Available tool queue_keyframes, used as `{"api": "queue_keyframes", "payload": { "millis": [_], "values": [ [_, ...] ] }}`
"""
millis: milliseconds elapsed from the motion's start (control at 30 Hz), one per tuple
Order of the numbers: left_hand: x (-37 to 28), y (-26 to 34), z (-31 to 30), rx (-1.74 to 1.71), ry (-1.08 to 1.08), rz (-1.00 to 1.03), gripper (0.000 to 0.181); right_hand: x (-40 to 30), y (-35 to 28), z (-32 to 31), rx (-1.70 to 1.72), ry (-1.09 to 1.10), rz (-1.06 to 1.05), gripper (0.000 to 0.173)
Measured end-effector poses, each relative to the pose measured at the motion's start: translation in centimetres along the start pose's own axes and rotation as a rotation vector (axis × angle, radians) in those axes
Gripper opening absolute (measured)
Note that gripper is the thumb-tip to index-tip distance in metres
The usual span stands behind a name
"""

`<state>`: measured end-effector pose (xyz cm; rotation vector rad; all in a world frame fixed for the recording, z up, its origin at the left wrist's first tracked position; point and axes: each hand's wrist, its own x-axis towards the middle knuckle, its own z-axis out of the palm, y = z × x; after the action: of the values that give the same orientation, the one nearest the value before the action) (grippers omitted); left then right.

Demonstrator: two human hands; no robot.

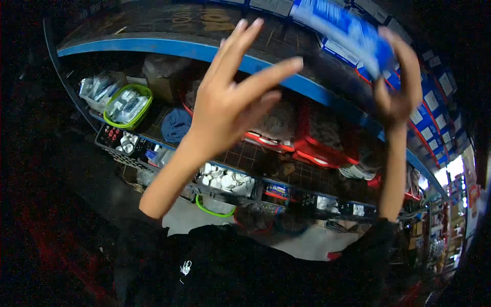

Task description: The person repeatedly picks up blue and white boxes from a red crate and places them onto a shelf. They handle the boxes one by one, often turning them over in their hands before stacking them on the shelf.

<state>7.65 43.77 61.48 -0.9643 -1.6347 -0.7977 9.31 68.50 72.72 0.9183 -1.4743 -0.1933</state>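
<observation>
A blue and white box (345,32), blurred by motion, is gripped at its right end by my right hand (402,84). Its far part overlaps stacked boxes on the dark upper shelf board (264,36). To the left, my left hand (226,92) is raised in front of the shelf's blue front beam (153,47), fingers apart and nothing in them. Along the right, blue boxes with white labels (431,126) are stacked in rows with red edges between them.
On the lower shelf stand a green basket of plastic-wrapped items (147,107), a dark blue bundle (176,126) and red crates (318,153). Below runs a row of dark bins, one with white round parts (226,180). A green-rimmed container (215,211) sits lower.
</observation>
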Motion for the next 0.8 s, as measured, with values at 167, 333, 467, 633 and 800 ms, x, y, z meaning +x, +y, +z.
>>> {"api": "queue_keyframes", "payload": {
  "millis": [167, 333, 467, 633, 800],
  "values": [
    [0.7, -4.1, 4.9, 0.255, 0.028, 0.063, 0.036, -0.1, 8.0, 6.2, -0.477, -0.543, 0.177, 0.023],
    [0.3, -4.5, 5.7, 0.267, 0.119, 0.047, 0.033, -3.6, 12.6, 7.1, -0.404, -0.926, 0.241, 0.039],
    [0.3, -4.2, 5.8, 0.258, 0.114, 0.007, 0.033, -3.7, 12.5, 7.0, -0.387, -0.887, 0.261, 0.037],
    [0.4, -4.7, 6.2, 0.281, 0.182, 0.051, 0.031, -2.2, 10.4, 6.8, -0.318, -0.856, 0.317, 0.034],
    [0.6, -4.6, 6.4, 0.275, 0.185, 0.062, 0.030, -1.0, 7.5, 4.9, -0.300, -0.771, 0.364, 0.020]
  ]
}}
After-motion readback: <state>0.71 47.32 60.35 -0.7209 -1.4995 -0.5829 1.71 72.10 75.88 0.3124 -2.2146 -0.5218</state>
